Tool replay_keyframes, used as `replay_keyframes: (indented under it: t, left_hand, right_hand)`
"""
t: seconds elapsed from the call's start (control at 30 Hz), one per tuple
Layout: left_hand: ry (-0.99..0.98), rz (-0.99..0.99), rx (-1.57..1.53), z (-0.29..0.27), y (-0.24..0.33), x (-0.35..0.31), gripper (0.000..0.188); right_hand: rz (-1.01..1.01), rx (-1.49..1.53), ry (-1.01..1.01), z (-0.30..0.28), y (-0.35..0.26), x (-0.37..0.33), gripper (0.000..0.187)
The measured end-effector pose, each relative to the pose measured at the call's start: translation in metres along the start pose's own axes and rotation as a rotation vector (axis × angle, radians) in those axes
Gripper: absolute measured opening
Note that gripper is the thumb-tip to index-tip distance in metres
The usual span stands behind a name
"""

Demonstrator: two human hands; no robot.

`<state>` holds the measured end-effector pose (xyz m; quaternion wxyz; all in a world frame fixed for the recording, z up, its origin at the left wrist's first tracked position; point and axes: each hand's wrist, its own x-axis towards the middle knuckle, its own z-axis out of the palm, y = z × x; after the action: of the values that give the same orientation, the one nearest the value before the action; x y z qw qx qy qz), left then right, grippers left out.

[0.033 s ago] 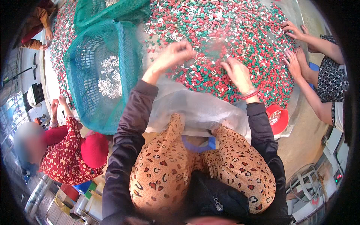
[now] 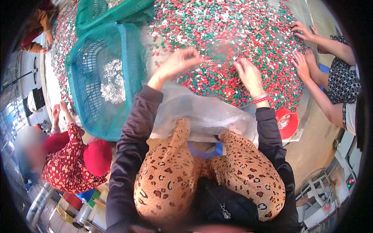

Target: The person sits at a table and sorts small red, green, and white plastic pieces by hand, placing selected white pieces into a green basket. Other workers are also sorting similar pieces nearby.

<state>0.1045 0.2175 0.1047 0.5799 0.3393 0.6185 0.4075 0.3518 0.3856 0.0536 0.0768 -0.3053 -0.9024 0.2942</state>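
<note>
Translucent sheeting (image 2: pixel 194 110) spreads out to the right of our landmark, the blue basket (image 2: pixel 86 58), with brownish floor (image 2: pixel 307 163) showing farther out on that same side. Looking down through the head view, we see green netting (image 2: pixel 134 46) draped over the basket and a cluster of clear pieces (image 2: pixel 113 83) lying inside it. Directly beyond the basket we make out a second netted container (image 2: pixel 112 17). Right of the basket lies a broad, loose heap (image 2: pixel 268 50) of small red, green and white pieces. Our left hand (image 2: pixel 180 64) is the nearer one to the basket, just to its right, above the near part of the heap; its fingers curl in toward the thumb, but we cannot tell how far the grip is open or whether it has a piece. Our right hand (image 2: pixel 248 77), farther right of the basket, reaches over the heap with fingers bent; we cannot tell its opening either, or whether anything is pinched. A red bracelet (image 2: pixel 259 100) circles that wrist. Well to the right of the basket sits a red bowl (image 2: pixel 292 128) containing pale pieces, and farther right a co-worker's hands (image 2: pixel 302 66) rest at the heap's edge. Left of and nearer than the basket, we see a person in a red patterned top (image 2: pixel 72 167).
</note>
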Motion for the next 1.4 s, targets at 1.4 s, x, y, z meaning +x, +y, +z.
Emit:
replay_keyframes:
  t: [1.4]
  left_hand:
    - [-0.211,0.084,-0.579,0.03,0.025,0.085,0.023]
  right_hand:
    - [0.023,-0.021,-0.132,0.031,0.041,-0.024,0.015]
